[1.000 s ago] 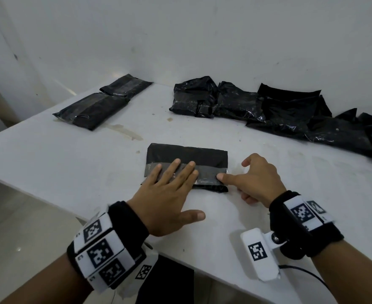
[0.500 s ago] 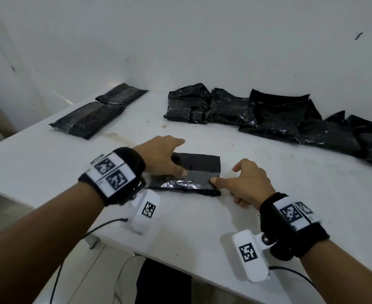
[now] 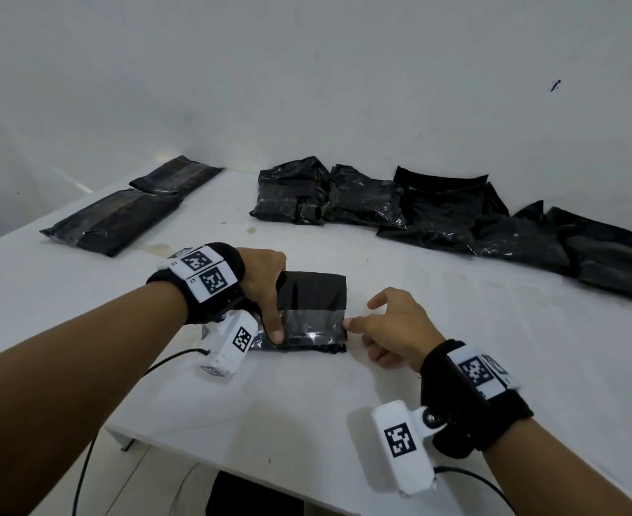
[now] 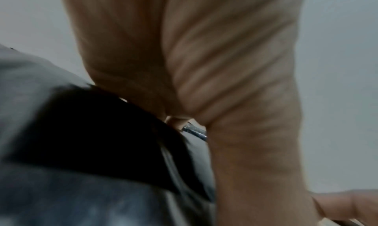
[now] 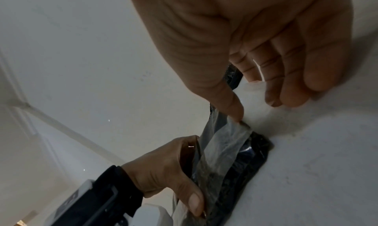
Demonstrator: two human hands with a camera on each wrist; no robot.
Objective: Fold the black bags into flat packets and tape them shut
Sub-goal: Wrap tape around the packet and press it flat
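Observation:
A folded black packet (image 3: 312, 294) lies in the middle of the white table (image 3: 493, 348), with a strip of clear tape (image 3: 308, 324) across its near half. My left hand (image 3: 266, 288) grips the packet's left end, thumb on top of the tape and fingers hidden behind it. My right hand (image 3: 392, 329) is at the right end. In the right wrist view its thumb tip (image 5: 237, 114) presses the tape end (image 5: 227, 139) down, the other fingers loosely curled on the table. The left wrist view is blurred, showing only palm and black plastic (image 4: 92, 132).
Two taped flat packets (image 3: 117, 221) (image 3: 176, 176) lie at the far left of the table. A heap of loose black bags (image 3: 456, 217) runs along the back wall to the right. The table's front edge (image 3: 232, 463) is close below my wrists.
My left hand has left the tape, where it lay flat, and moved to the packet's left end to grip it. My right hand has stayed at the right end of the tape.

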